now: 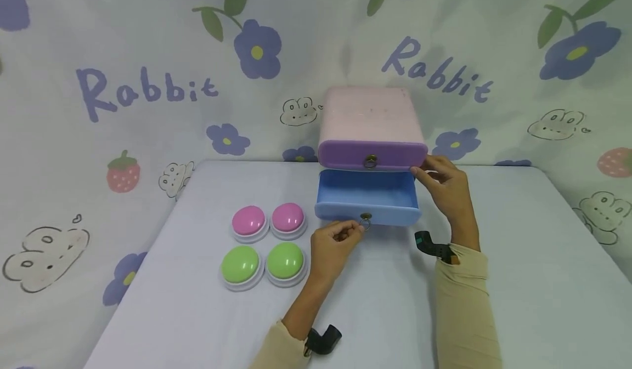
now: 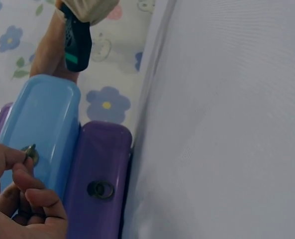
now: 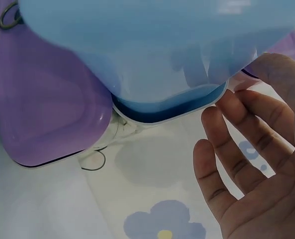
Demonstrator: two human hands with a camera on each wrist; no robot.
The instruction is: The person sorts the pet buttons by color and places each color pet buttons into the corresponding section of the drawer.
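Note:
A small drawer cabinet (image 1: pixel 370 114) with a pink top stands against the back cloth. Its blue drawer (image 1: pixel 387 216) is pulled out, and the part of its inside in view is bare. With thumb and index finger my left hand (image 1: pixel 332 248) pinches the ring pull (image 1: pixel 365 225) on the blue front. My right hand (image 1: pixel 449 188) rests against the cabinet's right side, its thumb at the lower corner of the upper purple drawer (image 1: pixel 345 154). In the right wrist view the right fingers (image 3: pixel 237 164) are loosely extended. A lower purple drawer (image 2: pixel 100 169) shows in the left wrist view.
Left of the cabinet lie two pink push buttons (image 1: pixel 248 220) and two green push buttons (image 1: pixel 240 265) on white bases. They stand on a white-covered table (image 1: pixel 187 314). Behind rises a cloth (image 1: pixel 163 34) printed with flowers and "Rabbit". Each wrist wears a black camera mount (image 1: pixel 323 340).

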